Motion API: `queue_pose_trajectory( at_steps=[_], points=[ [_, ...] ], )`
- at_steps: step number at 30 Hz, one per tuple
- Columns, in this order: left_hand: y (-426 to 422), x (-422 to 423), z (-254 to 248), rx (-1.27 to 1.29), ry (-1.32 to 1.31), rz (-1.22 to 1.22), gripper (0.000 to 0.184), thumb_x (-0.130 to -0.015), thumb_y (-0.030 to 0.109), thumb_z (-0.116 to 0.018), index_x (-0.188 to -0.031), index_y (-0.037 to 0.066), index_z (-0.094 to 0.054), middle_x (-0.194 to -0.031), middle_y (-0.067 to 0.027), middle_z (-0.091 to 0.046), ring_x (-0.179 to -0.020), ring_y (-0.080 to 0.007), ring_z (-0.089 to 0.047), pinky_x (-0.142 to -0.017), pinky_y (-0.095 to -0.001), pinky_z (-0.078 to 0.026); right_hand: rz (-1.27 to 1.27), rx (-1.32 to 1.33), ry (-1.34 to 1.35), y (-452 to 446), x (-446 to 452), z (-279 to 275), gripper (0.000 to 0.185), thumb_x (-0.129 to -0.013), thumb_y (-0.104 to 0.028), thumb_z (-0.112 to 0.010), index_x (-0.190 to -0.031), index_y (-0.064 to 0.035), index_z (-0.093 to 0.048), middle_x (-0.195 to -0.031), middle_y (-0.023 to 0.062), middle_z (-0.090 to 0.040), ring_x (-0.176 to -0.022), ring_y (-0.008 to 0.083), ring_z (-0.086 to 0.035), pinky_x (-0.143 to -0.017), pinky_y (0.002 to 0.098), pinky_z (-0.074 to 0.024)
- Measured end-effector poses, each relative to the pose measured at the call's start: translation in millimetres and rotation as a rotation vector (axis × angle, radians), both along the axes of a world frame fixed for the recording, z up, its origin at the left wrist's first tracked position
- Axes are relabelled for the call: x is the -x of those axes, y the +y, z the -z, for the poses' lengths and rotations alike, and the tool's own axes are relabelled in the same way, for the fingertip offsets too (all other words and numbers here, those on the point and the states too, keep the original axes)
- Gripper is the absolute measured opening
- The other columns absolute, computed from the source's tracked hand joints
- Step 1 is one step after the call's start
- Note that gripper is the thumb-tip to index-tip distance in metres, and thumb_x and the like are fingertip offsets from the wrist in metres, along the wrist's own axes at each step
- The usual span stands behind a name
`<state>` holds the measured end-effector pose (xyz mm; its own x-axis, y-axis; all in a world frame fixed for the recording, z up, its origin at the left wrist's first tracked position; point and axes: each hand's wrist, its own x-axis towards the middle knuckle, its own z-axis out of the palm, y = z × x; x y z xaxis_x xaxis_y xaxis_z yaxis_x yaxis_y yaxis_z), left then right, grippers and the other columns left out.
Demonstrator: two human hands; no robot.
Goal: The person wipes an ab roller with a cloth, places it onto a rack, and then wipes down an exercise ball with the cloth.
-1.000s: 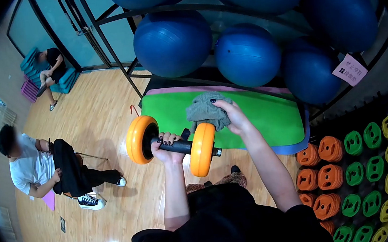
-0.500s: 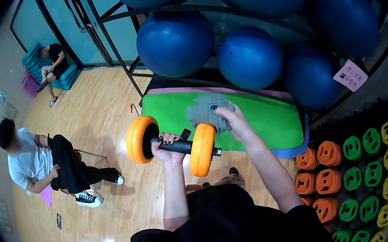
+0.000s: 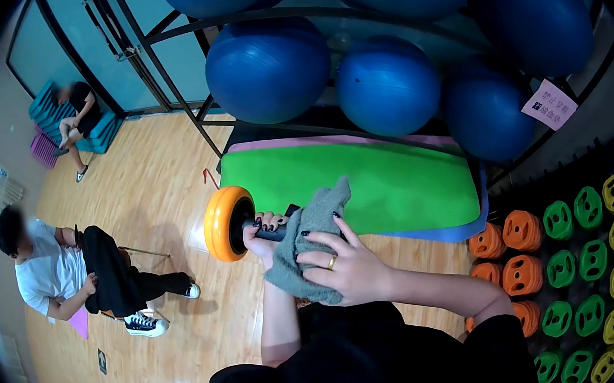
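My left hand (image 3: 261,242) is closed around the dark grip of a dumbbell (image 3: 229,223) with round orange ends. The left orange end shows fully. A grey-green cloth (image 3: 291,257) drapes over the other end and hides it. My right hand (image 3: 348,265), with a ring on one finger, lies over the cloth with its fingers curved, holding it against that covered end. The two hands are close together in front of my body.
Blue exercise balls (image 3: 268,68) fill a dark rack (image 3: 182,104) ahead. Below it lies a green mat (image 3: 397,189). Orange, green and yellow weight plates (image 3: 523,273) hang at right. One person (image 3: 68,269) sits at left, another (image 3: 82,114) farther back on teal steps.
My right hand has brought the cloth down and around the right orange end, which was bare before. My left hand keeps its grip on the dumbbell. The view has shifted slightly.
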<state>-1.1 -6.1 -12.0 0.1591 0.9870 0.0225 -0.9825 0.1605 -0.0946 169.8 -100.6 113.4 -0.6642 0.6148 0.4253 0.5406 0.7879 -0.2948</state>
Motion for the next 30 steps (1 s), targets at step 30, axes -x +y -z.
queue_pose_trajectory(
  at_steps=[30],
  points=[
    [-4.2, -2.8, -11.3, 0.013, 0.046, -0.102, 0.011, -0.064, 0.015, -0.049, -0.071, 0.012, -0.042, -0.056, 0.0018, -0.036, -0.051, -0.0113, -0.038, -0.062, -0.0282, -0.038, 0.182, 1.413, 1.426, 129.0, -49.3, 63.3, 0.031, -0.086, -0.019, -0.053, -0.112, -0.0009, -0.052, -0.106, 0.0118, -0.060, -0.096, 0.0224, -0.060, -0.083, 0.0360, -0.0499]
  ],
)
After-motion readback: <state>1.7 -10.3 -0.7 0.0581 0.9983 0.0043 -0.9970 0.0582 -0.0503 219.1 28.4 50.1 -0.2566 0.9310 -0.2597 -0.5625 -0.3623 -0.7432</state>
